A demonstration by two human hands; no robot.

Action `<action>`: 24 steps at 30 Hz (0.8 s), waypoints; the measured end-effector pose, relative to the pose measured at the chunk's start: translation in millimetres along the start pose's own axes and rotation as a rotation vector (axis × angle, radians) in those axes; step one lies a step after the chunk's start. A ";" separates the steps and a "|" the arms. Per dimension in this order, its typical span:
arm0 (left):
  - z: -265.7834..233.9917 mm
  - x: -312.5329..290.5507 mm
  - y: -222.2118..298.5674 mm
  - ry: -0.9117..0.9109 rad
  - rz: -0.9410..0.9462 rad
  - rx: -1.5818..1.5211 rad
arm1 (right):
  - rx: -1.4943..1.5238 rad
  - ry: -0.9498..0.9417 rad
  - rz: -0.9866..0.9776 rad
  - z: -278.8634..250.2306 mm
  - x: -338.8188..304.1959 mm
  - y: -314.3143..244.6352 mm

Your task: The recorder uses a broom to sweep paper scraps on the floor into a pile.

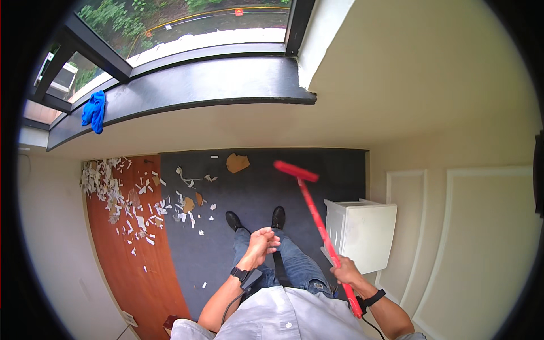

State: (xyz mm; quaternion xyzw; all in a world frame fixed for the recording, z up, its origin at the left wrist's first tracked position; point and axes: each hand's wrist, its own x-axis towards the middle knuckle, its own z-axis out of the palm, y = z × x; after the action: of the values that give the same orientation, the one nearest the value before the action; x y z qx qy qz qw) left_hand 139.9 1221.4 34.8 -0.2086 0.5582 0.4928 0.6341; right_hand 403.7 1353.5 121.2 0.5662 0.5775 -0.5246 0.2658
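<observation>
My right hand is wrapped round the red handle of a broom, close to the handle's near end. The handle slants up and to the left, and its red head is over the dark floor near the far wall; bristles cannot be made out. In front of my body, my left hand is off the broom, with fingers loosely bent and nothing visible in it. Torn white paper scraps lie scattered to the left, with a denser pile in the far left corner.
A white cabinet stands at the right wall. Brown cardboard pieces lie on the dark floor, which meets a reddish-brown wooden strip. A blue cloth hangs over the black windowsill.
</observation>
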 end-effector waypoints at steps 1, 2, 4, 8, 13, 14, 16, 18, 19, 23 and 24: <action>1.4 0.9 -2.3 -0.029 -0.001 0.019 | -0.049 0.079 0.027 -2.8 6.1 9.7; 1.7 1.3 -4.1 -0.034 0.004 0.028 | -0.132 0.119 0.090 -7.7 13.1 18.7; 0.9 0.7 -5.1 -0.022 -0.005 0.019 | -0.256 0.204 0.112 -14.9 24.5 32.2; -6.4 -2.5 -5.5 0.029 0.002 0.039 | -0.276 0.069 0.182 -8.7 37.1 40.8; -17.3 0.3 -10.4 0.063 0.005 0.007 | -0.428 -0.113 -0.410 42.4 35.1 20.2; -19.0 1.3 -13.5 0.074 0.008 0.009 | -0.366 -0.214 -0.457 50.0 33.6 13.1; -21.3 3.9 -20.7 0.165 0.031 0.007 | -0.358 -0.312 -0.621 73.3 26.7 -4.9; -22.5 6.5 -29.6 0.303 0.076 -0.011 | -0.443 -0.381 -0.619 80.5 26.4 -24.3; -22.7 8.3 -33.8 0.402 0.182 -0.014 | -0.483 -0.375 -0.644 80.6 28.1 -33.7; -26.8 12.4 -44.3 0.583 0.421 -0.030 | -0.548 -0.328 -0.609 70.2 28.8 -64.0; -26.4 12.3 -45.6 0.570 0.407 -0.028 | -0.477 -0.237 -0.700 67.1 28.3 -72.2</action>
State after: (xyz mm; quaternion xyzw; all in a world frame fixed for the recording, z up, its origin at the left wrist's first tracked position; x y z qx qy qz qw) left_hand 164.4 1185.3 2.9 -0.2310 0.7361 0.5387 0.3385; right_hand 310.9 1317.1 97.0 0.1952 0.8052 -0.4963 0.2595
